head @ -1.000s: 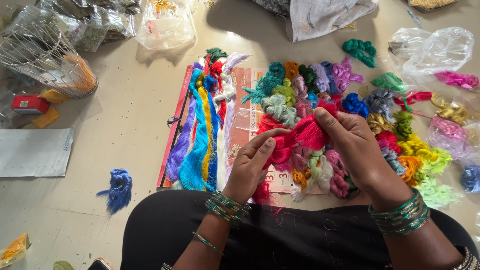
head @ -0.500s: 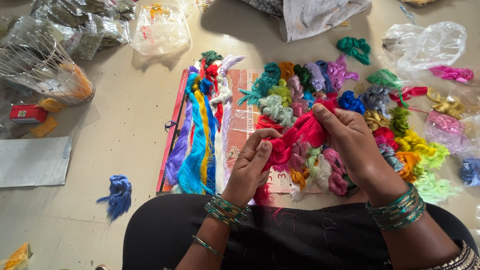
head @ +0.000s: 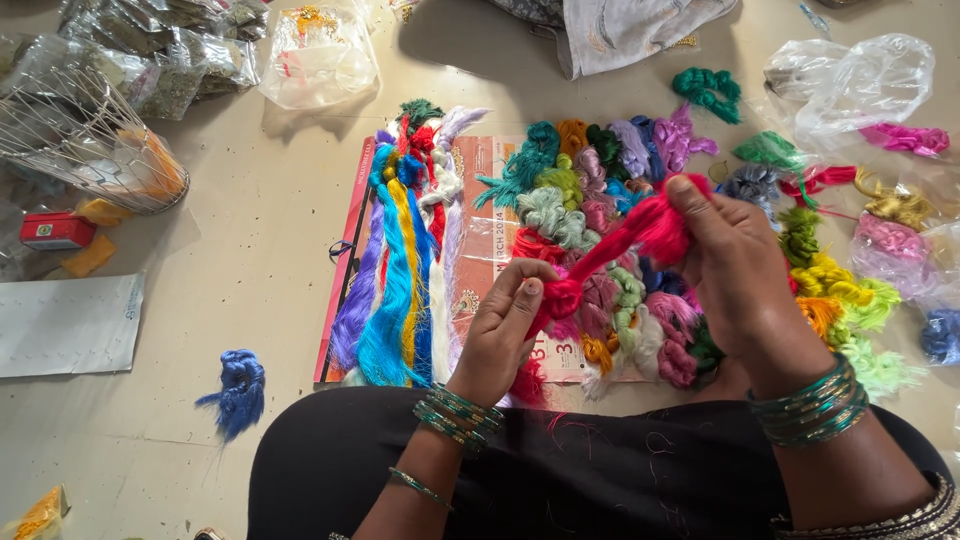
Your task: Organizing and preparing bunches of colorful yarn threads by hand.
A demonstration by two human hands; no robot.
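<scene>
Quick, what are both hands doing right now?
Left hand: closed, pinching one end of the red thread bundle.
Right hand: closed, gripping the bundle's other end.

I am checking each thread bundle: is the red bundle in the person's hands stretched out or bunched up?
Stretched out. The red thread bundle runs in a taut line from the left hand up to the right hand; only its ends are bunched in the fingers.

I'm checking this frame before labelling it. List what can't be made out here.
- Head view: how far the red thread bundle runs inside the right hand is hidden by the fingers.
- Its lower end is pinched out of sight in the left hand.
- The calendar sheet is mostly covered by thread bundles.
- The blue bundle is cut by the right edge.
- The wire basket contents are too blurred to tell.
</scene>
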